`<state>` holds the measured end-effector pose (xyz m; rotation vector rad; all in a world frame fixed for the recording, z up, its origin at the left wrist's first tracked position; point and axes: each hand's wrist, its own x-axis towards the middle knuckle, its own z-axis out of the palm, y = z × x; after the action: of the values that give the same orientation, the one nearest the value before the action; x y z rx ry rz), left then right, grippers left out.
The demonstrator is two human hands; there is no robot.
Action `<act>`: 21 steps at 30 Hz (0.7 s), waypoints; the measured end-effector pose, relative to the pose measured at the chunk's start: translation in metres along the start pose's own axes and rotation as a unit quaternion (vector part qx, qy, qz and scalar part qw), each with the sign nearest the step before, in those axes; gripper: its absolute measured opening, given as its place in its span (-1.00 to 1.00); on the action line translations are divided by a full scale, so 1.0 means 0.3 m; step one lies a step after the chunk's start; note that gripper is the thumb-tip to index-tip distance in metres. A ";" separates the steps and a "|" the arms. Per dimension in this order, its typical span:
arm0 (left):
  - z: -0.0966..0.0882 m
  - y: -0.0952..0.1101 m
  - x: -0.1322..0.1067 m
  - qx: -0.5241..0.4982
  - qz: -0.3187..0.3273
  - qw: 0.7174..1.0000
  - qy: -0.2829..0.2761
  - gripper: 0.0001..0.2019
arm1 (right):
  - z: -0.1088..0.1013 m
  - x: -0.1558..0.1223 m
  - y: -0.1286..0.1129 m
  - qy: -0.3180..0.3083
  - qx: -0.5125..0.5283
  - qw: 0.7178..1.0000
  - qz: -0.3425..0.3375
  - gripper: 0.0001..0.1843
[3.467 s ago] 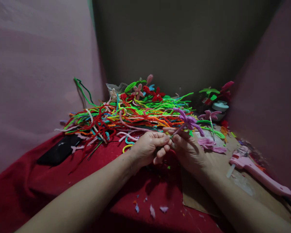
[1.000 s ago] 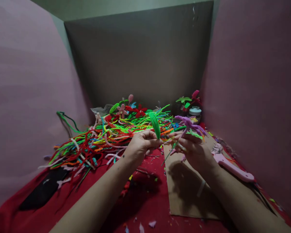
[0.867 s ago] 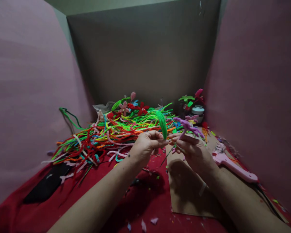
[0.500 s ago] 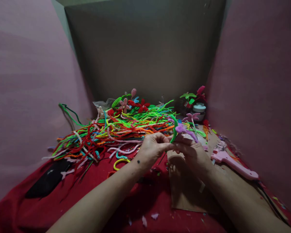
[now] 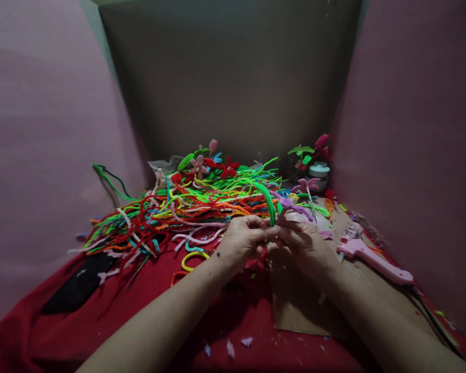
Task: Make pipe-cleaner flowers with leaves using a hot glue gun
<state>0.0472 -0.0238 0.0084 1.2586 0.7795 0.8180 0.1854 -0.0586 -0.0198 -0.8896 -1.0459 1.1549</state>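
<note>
My left hand (image 5: 243, 239) and my right hand (image 5: 301, 242) meet fingertip to fingertip above the red cloth (image 5: 101, 305). The left hand pinches the base of a looped green pipe cleaner leaf (image 5: 268, 201) that arcs up and back. The right hand grips the stem of a purple pipe cleaner flower (image 5: 292, 206), whose petals spread just above its fingers. Leaf and stem are pressed together where the fingers meet. Both hands are closed.
A big heap of coloured pipe cleaners (image 5: 186, 202) lies behind the hands. A pink glue gun (image 5: 373, 256) rests on a cardboard sheet (image 5: 299, 300) at the right. Finished flowers and a white jar (image 5: 319, 171) stand at the back right. A black object (image 5: 77, 285) lies left.
A second ago the left hand held the green leaf apart from the flower. The hands have come together and the leaf now sits against the flower's stem.
</note>
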 end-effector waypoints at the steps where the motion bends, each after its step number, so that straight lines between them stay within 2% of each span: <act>1: 0.000 -0.002 -0.002 0.003 0.005 1.000 0.002 -0.67 | 0.002 -0.002 -0.003 -0.006 -0.002 1.000 0.004 -0.88; 7: 0.014 -0.007 -0.014 0.010 0.041 0.998 0.046 -0.68 | 0.007 -0.004 0.000 0.003 -0.008 1.000 -0.007 -0.84; 12: 0.021 -0.005 -0.027 0.025 0.061 0.997 0.049 -0.76 | 0.007 -0.010 0.019 -0.007 -0.007 1.000 -0.024 -0.86; 15: 0.023 -0.003 -0.036 0.049 0.079 0.995 0.044 -0.87 | 0.010 -0.011 0.020 0.017 -0.001 1.000 -0.012 -0.83; 18: 0.026 -0.006 -0.039 0.081 0.090 0.990 0.066 -0.96 | 0.017 -0.013 0.008 0.038 -0.005 0.999 -0.007 -0.82; 21: 0.026 -0.019 -0.035 0.125 0.113 0.983 0.076 -0.92 | 0.030 -0.018 -0.014 0.043 -0.035 0.998 -0.028 -0.83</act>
<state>0.0492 -0.0375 0.0044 1.5409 0.8932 1.0340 0.1776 -0.0646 -0.0143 -0.9497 -1.0396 1.0296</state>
